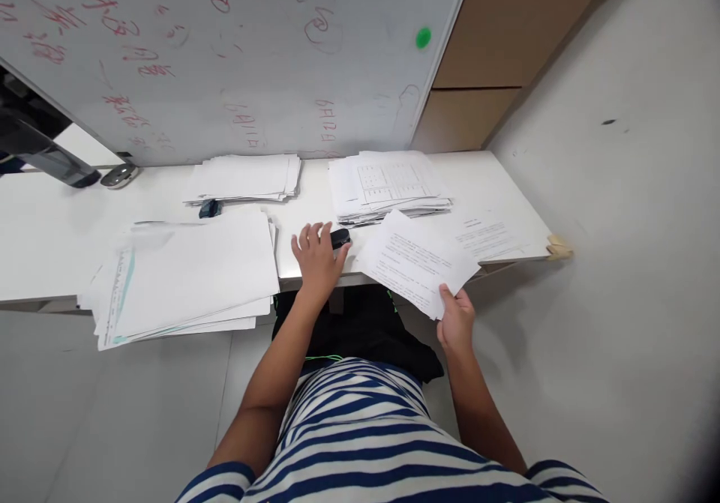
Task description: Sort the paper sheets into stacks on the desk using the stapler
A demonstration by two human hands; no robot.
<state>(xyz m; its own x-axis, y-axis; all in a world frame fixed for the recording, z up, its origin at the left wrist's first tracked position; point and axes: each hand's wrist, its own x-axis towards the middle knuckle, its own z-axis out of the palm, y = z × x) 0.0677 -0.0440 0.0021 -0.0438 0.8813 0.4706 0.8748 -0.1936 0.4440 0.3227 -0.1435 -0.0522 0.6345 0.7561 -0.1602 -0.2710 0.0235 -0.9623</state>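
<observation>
The person is wearing a striped shirt (371, 439), its navy and white bands running crosswise and creasing near the hem. Short sleeves (217, 482) are carrying the same stripes, leaving forearms and hands (318, 259) bare. Below, a black garment (360, 334) is showing, a thin bright-green cord (323, 357) crossing near its waist.

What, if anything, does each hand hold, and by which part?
The right hand holds printed paper by its near right edge; the left hand is at the black stapler, grip unclear.
</observation>
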